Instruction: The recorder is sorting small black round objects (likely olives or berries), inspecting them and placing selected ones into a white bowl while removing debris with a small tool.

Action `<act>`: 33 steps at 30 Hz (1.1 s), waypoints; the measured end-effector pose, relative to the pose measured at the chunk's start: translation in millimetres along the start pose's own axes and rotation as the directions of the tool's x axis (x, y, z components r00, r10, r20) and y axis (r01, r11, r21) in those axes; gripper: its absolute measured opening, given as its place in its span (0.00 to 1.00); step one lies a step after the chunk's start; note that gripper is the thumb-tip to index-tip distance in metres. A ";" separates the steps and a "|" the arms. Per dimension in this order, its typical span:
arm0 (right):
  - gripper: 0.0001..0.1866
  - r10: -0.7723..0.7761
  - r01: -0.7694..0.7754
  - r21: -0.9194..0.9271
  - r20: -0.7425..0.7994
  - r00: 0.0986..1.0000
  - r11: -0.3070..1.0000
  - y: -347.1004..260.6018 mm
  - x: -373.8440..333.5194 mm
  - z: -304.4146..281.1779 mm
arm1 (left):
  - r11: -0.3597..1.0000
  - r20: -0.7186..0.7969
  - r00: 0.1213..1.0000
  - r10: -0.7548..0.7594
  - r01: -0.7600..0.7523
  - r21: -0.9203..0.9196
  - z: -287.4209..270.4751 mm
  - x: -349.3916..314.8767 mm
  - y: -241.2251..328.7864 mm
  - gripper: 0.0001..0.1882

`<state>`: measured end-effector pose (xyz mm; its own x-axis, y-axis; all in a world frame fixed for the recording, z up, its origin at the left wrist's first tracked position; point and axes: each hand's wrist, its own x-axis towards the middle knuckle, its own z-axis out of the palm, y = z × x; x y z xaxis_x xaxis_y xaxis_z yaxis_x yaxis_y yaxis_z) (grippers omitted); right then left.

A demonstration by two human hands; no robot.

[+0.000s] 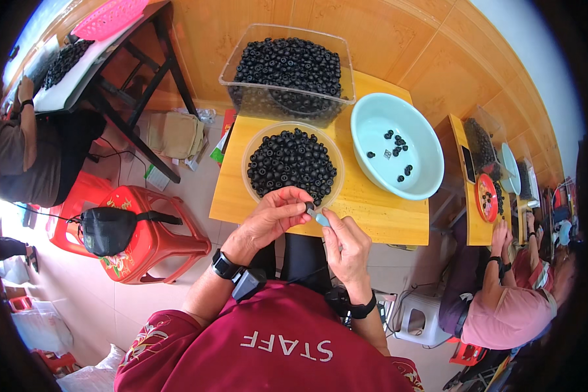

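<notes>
My left hand (277, 215) pinches a small black ring-like piece (310, 206) between thumb and fingertips, over the near rim of a round clear tub (247, 171). The tub is heaped with similar black pieces (293, 163). In my right hand (347, 248) is a small blade tool with a light blue handle (322, 219); its tip meets the black piece or lies very close to it. To the right stands a pale blue basin (398, 186), with several black pieces (398, 142) and a small patterned square at its bottom.
A large clear bin (287, 88) full of black pieces stands at the back of the yellow table (392, 222). Red stools (157, 228) with a black bag (108, 232) are at left. People sit at other tables on both sides. A grey stool (424, 320) stands at lower right.
</notes>
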<state>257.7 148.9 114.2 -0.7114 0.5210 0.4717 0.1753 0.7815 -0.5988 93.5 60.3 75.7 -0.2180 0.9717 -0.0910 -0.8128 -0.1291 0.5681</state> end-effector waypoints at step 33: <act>0.12 0.327 -0.348 -0.196 -0.130 0.936 0.917 65.6 -15.2 6.4 | 0.988 0.119 0.989 -0.090 0.103 -0.111 12.5 -1.9 6.7 0.10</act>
<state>275.7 190.1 63.7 -0.5201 0.7880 0.3295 0.5415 0.6025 -0.5863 95.2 60.0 89.9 -0.0781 0.9960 -0.0437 -0.8861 -0.0492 0.4609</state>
